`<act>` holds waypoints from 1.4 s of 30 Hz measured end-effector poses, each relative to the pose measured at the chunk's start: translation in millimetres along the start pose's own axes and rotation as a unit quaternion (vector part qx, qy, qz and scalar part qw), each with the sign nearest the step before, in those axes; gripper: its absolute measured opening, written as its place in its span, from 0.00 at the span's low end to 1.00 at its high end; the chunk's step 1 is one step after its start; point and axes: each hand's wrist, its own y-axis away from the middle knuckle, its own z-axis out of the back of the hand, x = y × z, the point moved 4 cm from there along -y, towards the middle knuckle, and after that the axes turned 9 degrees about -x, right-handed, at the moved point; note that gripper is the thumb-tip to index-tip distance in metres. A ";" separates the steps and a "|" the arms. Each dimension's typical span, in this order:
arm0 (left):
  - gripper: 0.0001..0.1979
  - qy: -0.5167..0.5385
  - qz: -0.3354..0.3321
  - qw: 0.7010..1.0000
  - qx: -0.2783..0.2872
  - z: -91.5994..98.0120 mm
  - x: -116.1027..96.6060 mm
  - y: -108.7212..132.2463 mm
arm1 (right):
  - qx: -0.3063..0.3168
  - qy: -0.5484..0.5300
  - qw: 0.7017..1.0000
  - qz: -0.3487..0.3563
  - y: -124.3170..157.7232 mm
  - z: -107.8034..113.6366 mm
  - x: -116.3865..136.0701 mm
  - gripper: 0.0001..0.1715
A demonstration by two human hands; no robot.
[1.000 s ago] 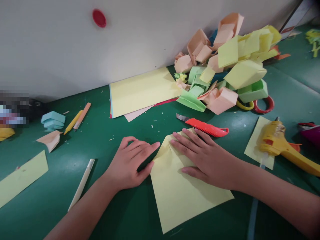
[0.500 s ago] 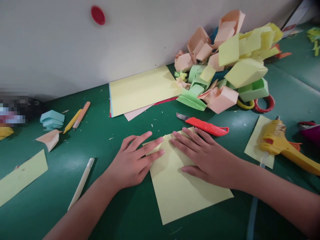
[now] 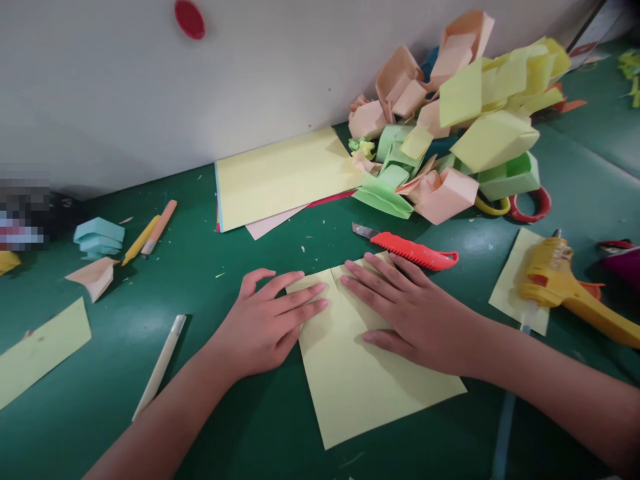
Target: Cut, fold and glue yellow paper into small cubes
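Note:
A pale yellow sheet of paper (image 3: 380, 407) lies on the green table, with a short line like a crease or slit near its far edge. My left hand (image 3: 273, 323) rests on the sheet's left side, fingers stretched and spread, fingertips pointing right. My right hand (image 3: 400, 307) lies flat across the upper right part, its fingers spread and hiding some of the paper. Just beyond my right fingertips is an orange-red utility knife (image 3: 413, 251) with its blade out, touching neither hand.
Folded paper pieces (image 3: 430, 133) are heaped at the back right, beside scissors (image 3: 533, 205). A yellow glue gun (image 3: 555, 277) sits at right on a paper scrap. Stacked paper sheets (image 3: 280, 180) lie by the wall. A rolled paper stick (image 3: 161, 367) lies near my left forearm.
My left fingers have shifted slightly, and the line at the sheet's far edge now shows more clearly between my hands. The right hand stays flat; the view has tilted slightly.

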 end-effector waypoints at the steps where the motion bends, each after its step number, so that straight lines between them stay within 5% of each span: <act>1: 0.22 0.001 0.004 1.000 -0.001 0.1 -1.0 0.1 | 0.000 -0.001 1.000 0.000 0.1 0.0 0.1 0.42; 42: 0.19 -0.038 0.047 0.998 -0.013 2.3 -17.7 2.6 | 0.008 -0.011 1.000 -0.008 -0.2 0.4 -0.8 0.42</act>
